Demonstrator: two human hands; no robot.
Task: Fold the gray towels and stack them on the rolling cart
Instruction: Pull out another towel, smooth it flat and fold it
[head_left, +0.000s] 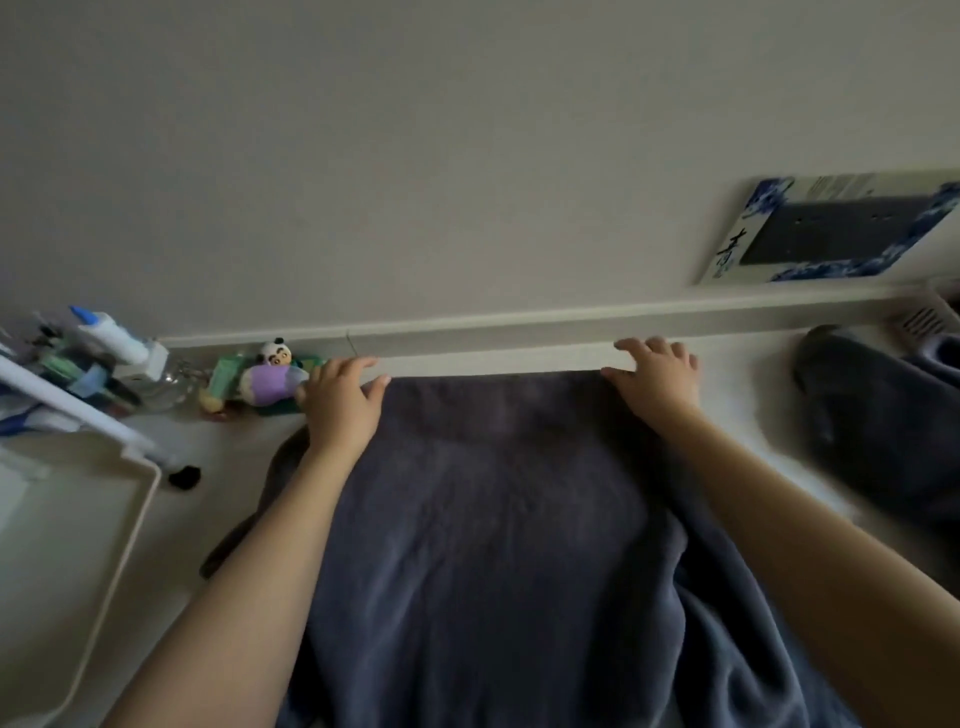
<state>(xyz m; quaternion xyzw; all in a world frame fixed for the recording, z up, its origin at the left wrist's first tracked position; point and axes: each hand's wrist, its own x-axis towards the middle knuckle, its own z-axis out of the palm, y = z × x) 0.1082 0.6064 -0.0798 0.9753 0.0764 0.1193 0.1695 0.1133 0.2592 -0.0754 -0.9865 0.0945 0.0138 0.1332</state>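
A gray towel (483, 519) lies spread lengthwise over a pale surface (737, 415), its far edge running straight and parallel to the ledge (519, 325) at the foot of the wall. The left hand (340, 400) rests on the towel's far left corner, fingers fairly straight and reaching past the edge, thumb laid along the hem; whether it pinches the cloth cannot be told. The right hand (655, 376) sits at the far right corner with fingers bent over the edge and thumb pointing inward along it, apparently gripping the hem. Both forearms stretch forward over the towel's sides. To the right, apart from the spread towel, a second gray towel (872, 421) lies bunched, spilling from a white slatted basket (924, 319) at the frame's edge. On the left stands a white tray (130, 530) of the cart, its near part bare; behind it a rack holds a blue-capped bottle (111, 335) and blurred small items. A panda toy (270, 376) lies near the left hand. A blue-patterned flat box (831, 228) leans against the wall.
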